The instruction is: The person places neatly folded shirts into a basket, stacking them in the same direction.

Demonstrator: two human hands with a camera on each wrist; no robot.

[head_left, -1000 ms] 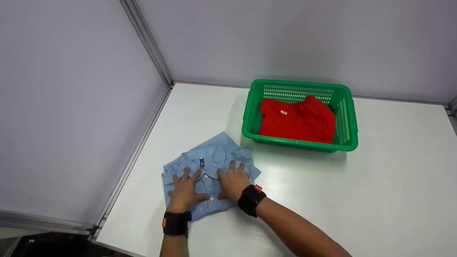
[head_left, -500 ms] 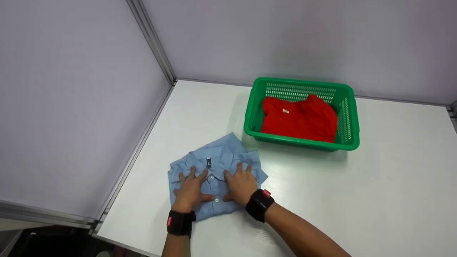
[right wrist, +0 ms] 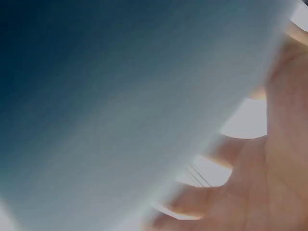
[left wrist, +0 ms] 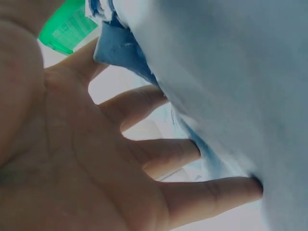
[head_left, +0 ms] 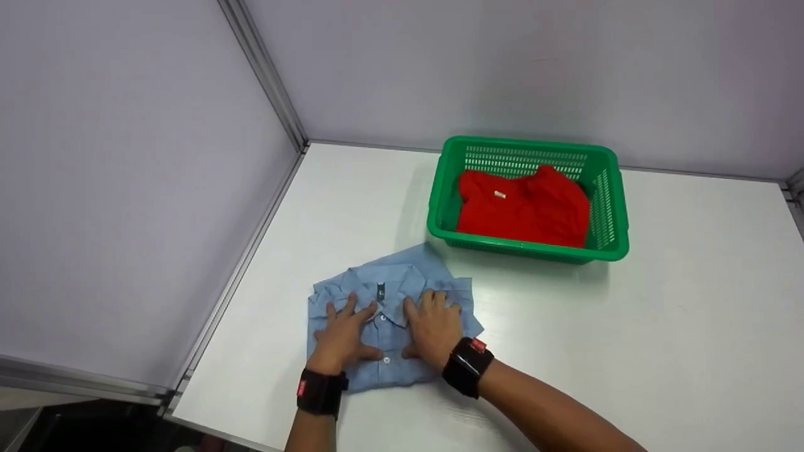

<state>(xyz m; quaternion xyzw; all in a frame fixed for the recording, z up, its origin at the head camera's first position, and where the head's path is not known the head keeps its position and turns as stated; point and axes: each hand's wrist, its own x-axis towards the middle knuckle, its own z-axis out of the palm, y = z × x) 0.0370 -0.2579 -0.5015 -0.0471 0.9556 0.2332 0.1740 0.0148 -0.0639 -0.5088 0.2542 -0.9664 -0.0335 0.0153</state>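
Note:
A folded light-blue button-up shirt (head_left: 392, 339) lies on the white table, its collar and dark neck label facing up. My left hand (head_left: 342, 336) rests on the shirt's left front with its fingers spread. On the other side of the button line, my right hand (head_left: 434, 329) presses on the cloth, fingers apart and slightly bent. In the left wrist view, straight fingertips of the left hand (left wrist: 96, 144) touch the blue cloth (left wrist: 226, 86). The right wrist view is mostly filled by blurred cloth (right wrist: 120, 110), which hides the fingertips of the right hand (right wrist: 269, 178).
A green plastic basket (head_left: 527, 246) stands behind the shirt to the right, near the back wall. Inside it lies a folded red garment (head_left: 524, 210). A grey panel wall (head_left: 138, 188) borders the table (head_left: 678, 326) on the left.
Both hands have slid the shirt to the right and a little toward the person, turning it slightly. The hands have stayed on the cloth. The basket has not moved.

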